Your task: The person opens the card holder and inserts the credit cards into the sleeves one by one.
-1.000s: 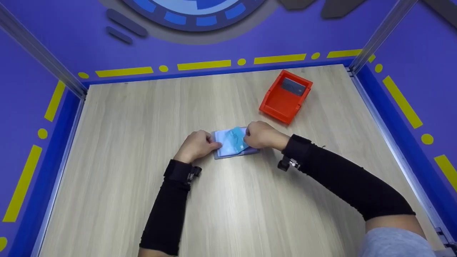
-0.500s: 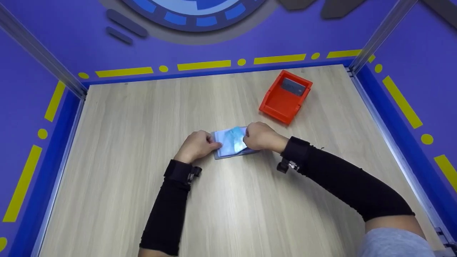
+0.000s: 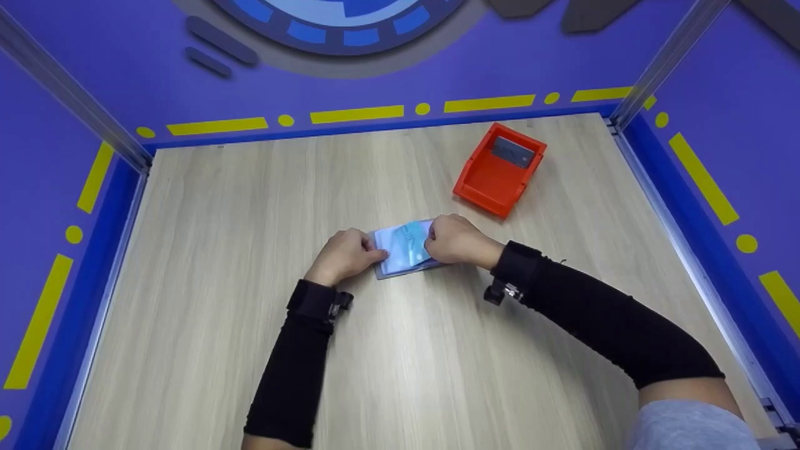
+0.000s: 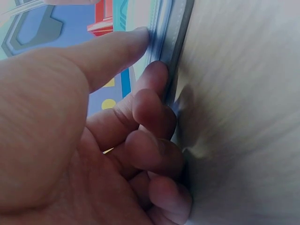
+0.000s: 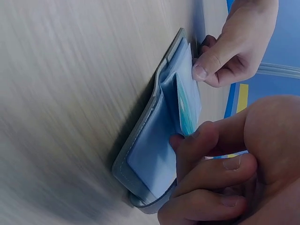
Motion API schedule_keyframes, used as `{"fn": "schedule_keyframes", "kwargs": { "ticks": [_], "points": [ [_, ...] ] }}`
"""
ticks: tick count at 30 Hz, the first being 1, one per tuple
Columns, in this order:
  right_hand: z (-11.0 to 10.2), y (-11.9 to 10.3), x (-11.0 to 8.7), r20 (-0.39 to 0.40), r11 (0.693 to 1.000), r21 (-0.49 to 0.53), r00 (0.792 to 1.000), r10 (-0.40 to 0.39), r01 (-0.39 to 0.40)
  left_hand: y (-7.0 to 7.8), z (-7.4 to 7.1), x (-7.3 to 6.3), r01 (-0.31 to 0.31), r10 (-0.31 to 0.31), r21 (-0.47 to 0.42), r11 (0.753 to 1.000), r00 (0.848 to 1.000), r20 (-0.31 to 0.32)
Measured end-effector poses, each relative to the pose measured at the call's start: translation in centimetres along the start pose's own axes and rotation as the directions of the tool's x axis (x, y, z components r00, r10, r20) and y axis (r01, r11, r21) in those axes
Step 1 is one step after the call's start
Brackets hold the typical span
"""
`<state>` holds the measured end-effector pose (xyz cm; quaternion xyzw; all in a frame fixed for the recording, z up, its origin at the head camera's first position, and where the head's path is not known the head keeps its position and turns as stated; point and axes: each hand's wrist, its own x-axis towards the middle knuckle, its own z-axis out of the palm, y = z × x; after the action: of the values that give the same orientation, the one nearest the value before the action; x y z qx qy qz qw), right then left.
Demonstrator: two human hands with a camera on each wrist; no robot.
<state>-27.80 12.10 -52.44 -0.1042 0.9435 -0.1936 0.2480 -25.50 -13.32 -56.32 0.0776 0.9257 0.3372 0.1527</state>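
A grey card holder (image 3: 387, 274) with a stitched edge and clear plastic sleeves lies opened out on the wooden table. My left hand (image 3: 344, 253) pinches its left edge, the thumb on the sleeves, as the left wrist view shows with the stitched cover (image 4: 177, 42). Opposite, my right hand (image 3: 456, 239) pinches a teal-and-white card (image 3: 409, 244) between thumb and index finger. In the right wrist view the card (image 5: 185, 110) stands tilted up at the middle of the holder (image 5: 150, 154). Whether it sits inside a sleeve, I cannot tell.
Behind my right hand, a red plastic bin (image 3: 494, 181) stands on the table (image 3: 250, 206). A dark grey card-like piece (image 3: 514, 152) is at its back end. Blue printed panels (image 3: 375, 87) wall in the back and both sides.
The teal card has tipped slightly and shifted a little leftward, its shine changing. My right hand has moved very slightly; my left hand keeps its place.
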Motion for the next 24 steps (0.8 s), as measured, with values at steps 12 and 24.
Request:
{"fn": "schedule_keyframes", "kwargs": {
  "ticks": [12,24],
  "points": [
    [0.5,-0.8,-0.2,0.033,0.999,0.028,0.999,-0.028,0.027,0.1,-0.1,0.1,0.027,-0.027,0.002,1.000,1.000,0.012],
    [0.8,-1.1,0.4,0.009,0.999,0.034,0.999,-0.033,0.033,-0.1,-0.5,-0.1,0.068,-0.068,0.003,0.998,0.998,-0.009]
  ]
}}
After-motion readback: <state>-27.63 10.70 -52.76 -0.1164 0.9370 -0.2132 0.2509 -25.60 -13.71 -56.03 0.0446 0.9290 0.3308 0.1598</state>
